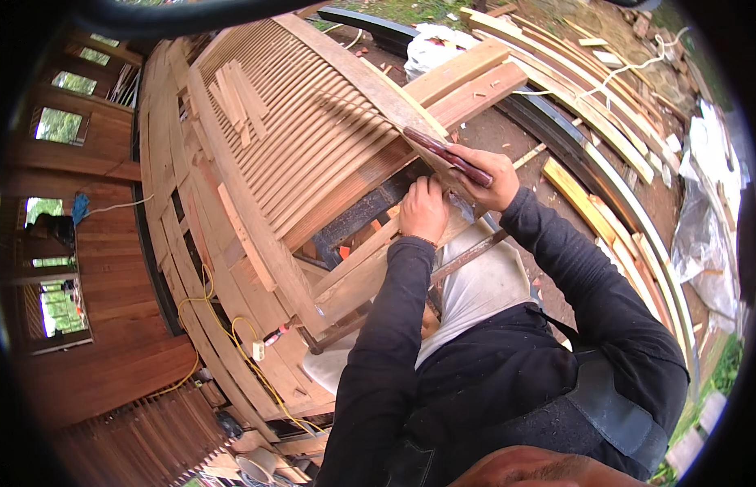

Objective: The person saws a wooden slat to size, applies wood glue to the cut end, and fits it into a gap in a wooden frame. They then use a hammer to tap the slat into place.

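My right hand point(491, 180) is wrapped round a glossy dark red-brown tool point(448, 156), a long slim bar or handle slanting up and left over the corner of a wooden frame point(345, 69). The tool's exact kind does not show. My left hand point(424, 213) is closed at that corner, fingers curled down against the end of the frame; whatever they grip is hidden. Closely spaced slats point(313, 134) fill the frame. Below my left hand lies a dark metal support point(362, 215), and a rusty bar point(469, 258) crosses in front of my light trousers.
Loose thin strips point(238, 101) lie on the slats. Two thick beams point(467, 81) jut out beyond the frame. A yellow cord point(232, 333) and a red-handled tool point(278, 333) lie at the left. Timber lengths point(581, 203) and clear plastic sheeting point(703, 235) are on the right.
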### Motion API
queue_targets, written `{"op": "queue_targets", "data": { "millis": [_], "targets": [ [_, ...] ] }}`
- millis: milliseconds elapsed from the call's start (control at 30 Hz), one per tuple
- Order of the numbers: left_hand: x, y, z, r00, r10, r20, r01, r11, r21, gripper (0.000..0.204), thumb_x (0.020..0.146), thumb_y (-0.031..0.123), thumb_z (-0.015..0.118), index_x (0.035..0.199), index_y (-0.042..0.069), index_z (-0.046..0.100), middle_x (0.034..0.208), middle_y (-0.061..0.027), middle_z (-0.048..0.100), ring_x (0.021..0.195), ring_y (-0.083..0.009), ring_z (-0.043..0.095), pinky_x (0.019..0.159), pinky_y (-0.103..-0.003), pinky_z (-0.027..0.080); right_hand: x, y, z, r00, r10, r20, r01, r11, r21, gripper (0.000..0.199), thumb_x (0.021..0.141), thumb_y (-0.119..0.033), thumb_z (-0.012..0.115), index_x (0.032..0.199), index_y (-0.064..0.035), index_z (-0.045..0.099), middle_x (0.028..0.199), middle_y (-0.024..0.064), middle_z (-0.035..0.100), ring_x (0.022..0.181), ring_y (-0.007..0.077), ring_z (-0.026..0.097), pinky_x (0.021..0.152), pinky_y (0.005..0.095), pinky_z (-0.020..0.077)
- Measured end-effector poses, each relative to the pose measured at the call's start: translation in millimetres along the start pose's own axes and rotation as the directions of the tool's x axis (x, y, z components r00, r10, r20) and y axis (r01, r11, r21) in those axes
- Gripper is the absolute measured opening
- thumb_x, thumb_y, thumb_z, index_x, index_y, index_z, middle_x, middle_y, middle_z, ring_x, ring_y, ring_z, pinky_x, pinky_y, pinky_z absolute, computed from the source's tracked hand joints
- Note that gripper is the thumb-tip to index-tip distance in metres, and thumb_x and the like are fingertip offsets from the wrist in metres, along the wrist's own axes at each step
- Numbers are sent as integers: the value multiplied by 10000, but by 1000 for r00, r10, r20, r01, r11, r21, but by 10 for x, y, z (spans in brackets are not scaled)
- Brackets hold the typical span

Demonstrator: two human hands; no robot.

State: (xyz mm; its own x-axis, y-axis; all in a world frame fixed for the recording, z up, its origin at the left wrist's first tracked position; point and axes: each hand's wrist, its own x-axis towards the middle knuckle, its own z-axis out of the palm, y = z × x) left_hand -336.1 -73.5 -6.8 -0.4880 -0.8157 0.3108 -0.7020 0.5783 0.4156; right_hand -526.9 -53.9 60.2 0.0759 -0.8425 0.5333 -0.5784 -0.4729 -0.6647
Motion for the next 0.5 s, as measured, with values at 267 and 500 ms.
{"op": "queue_targets", "data": {
  "millis": [267,500],
  "targets": [
    [55,-18,-60,993,43,109,-47,998,38,285,917,162,679,1124,7,561,1071,-183,601,1024,-396,626,860,-499,542,-202,198,146,994,97,-42,-93,992,87,548,845,-49,791,1379,-78,672,1230,184,747,1042,346,760,886,389,615],
    [58,-47,-66,991,83,108,-91,994,66,220,956,179,631,1085,16,562,1013,-177,604,962,-374,644,814,-477,565,-223,169,173,995,82,-64,-75,992,98,487,868,-55,791,1342,-29,682,1175,200,758,1003,345,772,882,367,600]
  ]
}}
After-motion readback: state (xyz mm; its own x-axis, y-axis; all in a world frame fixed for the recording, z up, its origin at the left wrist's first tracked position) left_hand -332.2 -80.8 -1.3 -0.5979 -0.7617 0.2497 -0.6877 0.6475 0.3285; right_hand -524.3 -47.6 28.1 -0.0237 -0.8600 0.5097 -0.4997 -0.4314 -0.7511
